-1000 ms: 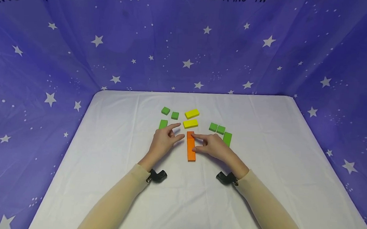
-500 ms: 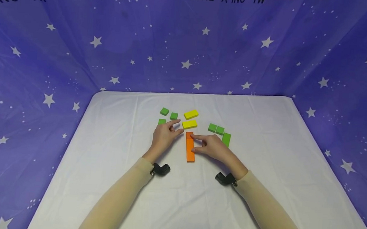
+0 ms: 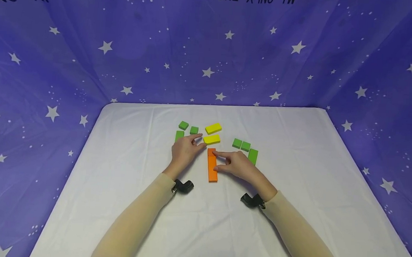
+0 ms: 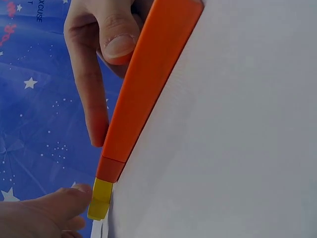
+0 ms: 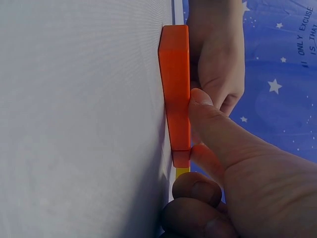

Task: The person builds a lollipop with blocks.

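Note:
Two orange blocks, a small one [image 3: 211, 151] and a long one [image 3: 212, 173], lie end to end mid-table. Along their right side my right hand [image 3: 242, 163] rests, its index fingertip at the small block and its thumb at the long one. Just past the small block's far end lies a yellow block [image 3: 213, 139]. My left hand [image 3: 184, 149] is at that block's left end, thumb and index spread slightly; the left wrist view shows the left thumb beside the yellow block [image 4: 101, 198]. Whether it touches is unclear. A second yellow block [image 3: 213, 128] lies farther back.
Two small green blocks [image 3: 194, 130] and a longer green one [image 3: 179, 135], partly behind my left hand, lie at left. Another small green pair [image 3: 237, 143] and a longer green block [image 3: 252, 156] lie by my right hand. Purple star-patterned cloth [image 3: 210, 51] hangs behind the white table [image 3: 296, 148].
My left hand has moved slightly forward and toward the near yellow block's left end. The right hand stays at the orange blocks. The head view has shifted a little.

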